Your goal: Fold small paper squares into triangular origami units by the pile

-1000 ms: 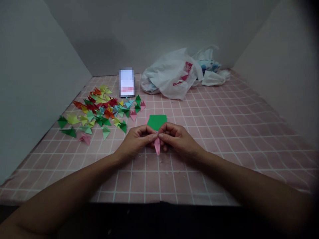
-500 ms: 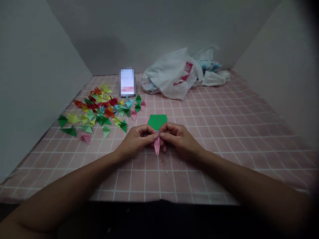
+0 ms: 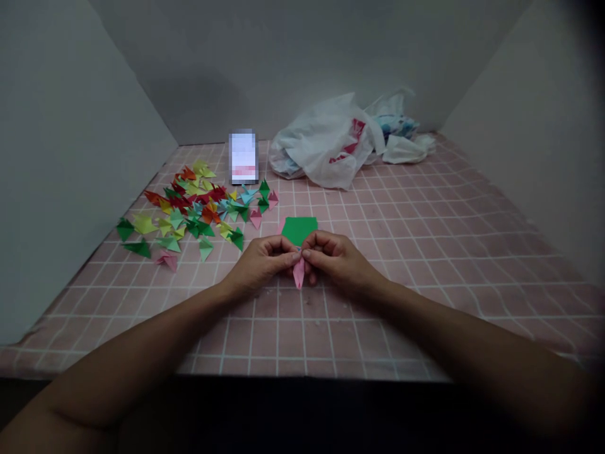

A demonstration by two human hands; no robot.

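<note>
Between my two hands is a small pink folded paper (image 3: pixel 299 273), its narrow pointed end hanging down toward me. My left hand (image 3: pixel 267 260) pinches its upper part from the left, thumb against fingers. From the other side my right hand (image 3: pixel 333 256) pinches the same part, and the two thumbs nearly meet. The fingertips hide the top of the paper. Just beyond the hands lie green paper sheets (image 3: pixel 302 230), with a pink edge showing at their left side.
Many small folded paper pieces (image 3: pixel 193 226) in several colours spread over the left of the checked pink tablecloth (image 3: pixel 406 252). Behind them a phone (image 3: pixel 244 156) stands upright with a lit, blurred screen. White plastic bags (image 3: pixel 326 142) lie at the back. Pale walls (image 3: pixel 312 50) enclose the table.
Both hands keep their pinch on the pink folded paper, which has barely moved. The whole view has shifted slightly.
</note>
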